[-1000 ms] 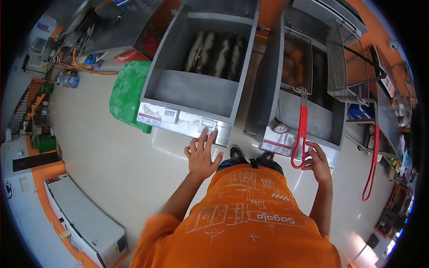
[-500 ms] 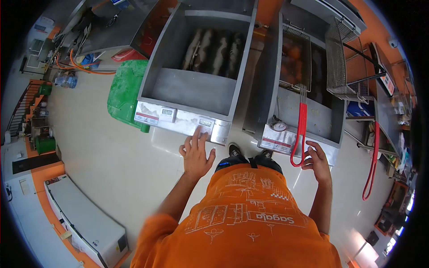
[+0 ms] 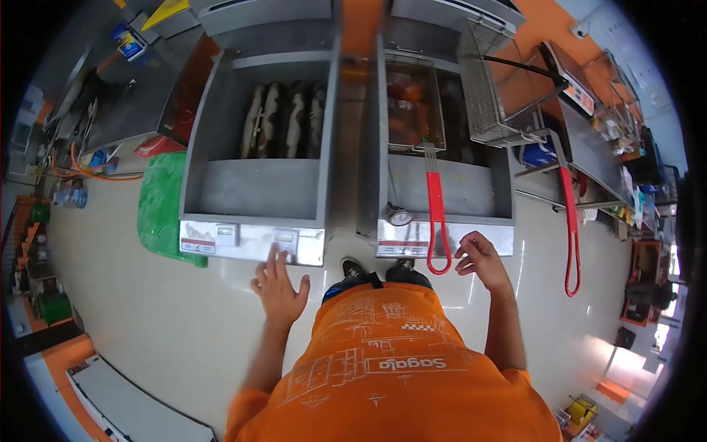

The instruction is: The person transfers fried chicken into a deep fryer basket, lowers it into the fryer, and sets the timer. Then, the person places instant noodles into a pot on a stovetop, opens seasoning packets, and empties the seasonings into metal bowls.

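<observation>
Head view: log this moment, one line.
Left hand: fingertips at right display on left fryer | Right hand: beside red handle | Basket: in right fryer

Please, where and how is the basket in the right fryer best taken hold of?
Probably by its red handle, with the right hand coming from the person's side. The handle reaches past the front edge of the fryer toward the person, ending in a long loop, away from the wire basket.

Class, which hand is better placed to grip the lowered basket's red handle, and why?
Likely the right hand: it is beside that handle; the left hand is by another front panel.
</observation>
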A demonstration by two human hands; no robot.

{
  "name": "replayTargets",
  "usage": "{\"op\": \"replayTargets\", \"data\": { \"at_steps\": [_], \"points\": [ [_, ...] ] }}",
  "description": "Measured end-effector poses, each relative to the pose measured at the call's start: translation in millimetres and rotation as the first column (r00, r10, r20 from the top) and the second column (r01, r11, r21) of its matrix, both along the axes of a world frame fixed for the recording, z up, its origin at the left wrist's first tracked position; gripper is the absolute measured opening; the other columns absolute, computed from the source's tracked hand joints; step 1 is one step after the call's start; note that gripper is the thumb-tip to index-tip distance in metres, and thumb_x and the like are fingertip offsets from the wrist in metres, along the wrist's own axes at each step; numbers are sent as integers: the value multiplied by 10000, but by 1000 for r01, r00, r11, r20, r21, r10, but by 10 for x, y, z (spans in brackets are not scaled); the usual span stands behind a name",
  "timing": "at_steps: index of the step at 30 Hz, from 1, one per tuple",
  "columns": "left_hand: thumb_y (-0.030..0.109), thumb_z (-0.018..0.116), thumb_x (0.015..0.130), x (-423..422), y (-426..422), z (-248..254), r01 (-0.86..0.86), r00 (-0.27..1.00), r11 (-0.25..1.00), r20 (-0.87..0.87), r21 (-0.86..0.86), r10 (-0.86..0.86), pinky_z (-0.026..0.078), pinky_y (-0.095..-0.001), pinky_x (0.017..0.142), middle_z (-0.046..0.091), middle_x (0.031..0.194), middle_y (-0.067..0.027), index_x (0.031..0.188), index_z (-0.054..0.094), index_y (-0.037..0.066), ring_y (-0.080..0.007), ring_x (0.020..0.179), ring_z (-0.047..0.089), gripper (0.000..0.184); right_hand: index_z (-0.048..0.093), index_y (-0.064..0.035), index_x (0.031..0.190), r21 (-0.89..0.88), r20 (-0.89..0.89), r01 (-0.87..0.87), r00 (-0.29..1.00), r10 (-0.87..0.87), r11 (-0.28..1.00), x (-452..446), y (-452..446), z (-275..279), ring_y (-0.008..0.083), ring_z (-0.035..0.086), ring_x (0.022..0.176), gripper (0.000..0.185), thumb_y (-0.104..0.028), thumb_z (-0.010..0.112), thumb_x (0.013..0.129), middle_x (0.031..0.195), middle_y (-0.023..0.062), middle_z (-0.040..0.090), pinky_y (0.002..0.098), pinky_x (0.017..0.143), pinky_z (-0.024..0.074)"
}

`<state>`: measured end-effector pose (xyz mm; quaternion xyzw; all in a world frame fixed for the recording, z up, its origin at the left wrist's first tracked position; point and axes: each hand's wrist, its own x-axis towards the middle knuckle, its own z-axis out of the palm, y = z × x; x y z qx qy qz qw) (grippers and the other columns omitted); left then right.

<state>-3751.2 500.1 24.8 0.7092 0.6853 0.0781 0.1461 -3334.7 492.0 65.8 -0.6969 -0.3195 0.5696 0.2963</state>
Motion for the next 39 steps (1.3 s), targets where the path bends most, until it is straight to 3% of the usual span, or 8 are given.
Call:
{"op": "replayTargets", "data": {
  "at_steps": [1, 11, 13, 16, 20, 23, 29, 39],
  "points": [
    [386, 614, 770, -13, 14, 5, 15, 999, 1000, -50, 8, -15, 277, -527, 920, 328, 1490, -86, 1355, 415, 93, -346, 1188, 382, 684, 527, -89, 1001, 9, -9, -12, 1000, 12, 1000, 28, -19, -14, 138, 635, 635, 197, -285, 522, 976, 838, 58, 614, 261, 588, 549],
    [387, 614, 782, 33, 23, 80, -5, 1000, 1000, 3, 11, 5, 276, -535, 922, 355, 1474, -90, 1391, 383, 104, -360, 1179, 387, 710, 539, -40, 975, -36, 31, 11, 999, -10, 999, 105, -85, 23, 145, 635, 644, 257, -296, 519, 961, 845, 68, 608, 251, 570, 534],
    [290, 642, 783, 16, 42, 146, 3, 999, 997, 34, -80, -1, 257, -541, 938, 327, 1491, -117, 1427, 307, 72, -384, 1217, 354, 758, 541, -38, 986, -42, 53, 6, 999, -4, 999, 115, -81, 65, 147, 635, 646, 250, -285, 517, 956, 845, 69, 607, 254, 572, 533],
    [279, 643, 779, -12, 29, 84, -41, 994, 997, 98, -68, 47, 255, -537, 935, 330, 1496, -109, 1437, 290, 70, -387, 1221, 350, 775, 542, -32, 1004, -59, 68, 5, 998, -1, 998, 150, -112, 56, 152, 633, 648, 236, -259, 515, 946, 845, 71, 605, 259, 578, 533],
    [265, 647, 764, 2, 15, 76, -10, 999, 1000, 45, -25, 12, 258, -531, 926, 354, 1477, -109, 1438, 288, 67, -377, 1209, 358, 788, 544, -26, 1013, -67, 93, 8, 996, -2, 998, 196, -151, 101, 158, 634, 649, 216, -224, 507, 934, 848, 79, 605, 262, 579, 534],
    [301, 626, 756, -15, 20, 83, -26, 998, 999, 56, -39, 29, 270, -540, 937, 378, 1470, -75, 1428, 327, 91, -358, 1160, 388, 765, 546, -26, 1016, -75, 99, 16, 995, -8, 997, 221, -168, 110, 161, 635, 650, 218, -225, 507, 936, 848, 83, 605, 262, 576, 534],
    [211, 630, 730, -16, 28, 89, -22, 998, 1000, 64, -21, 24, 265, -509, 907, 371, 1468, -97, 1427, 305, 68, -352, 1150, 388, 782, 544, -72, 999, -77, 116, -16, 993, 25, 997, 245, -252, 42, 145, 640, 630, 216, -285, 517, 973, 830, 55, 606, 251, 564, 541],
    [179, 584, 711, -34, 22, 123, 29, 999, 999, 38, -30, -28, 258, -485, 935, 365, 1473, -81, 1409, 335, 79, -327, 1163, 385, 748, 546, -46, 1006, -85, 128, -8, 992, 19, 996, 168, -377, 71, 164, 634, 643, 235, -270, 513, 942, 832, 75, 590, 255, 569, 520]
  ]
}}
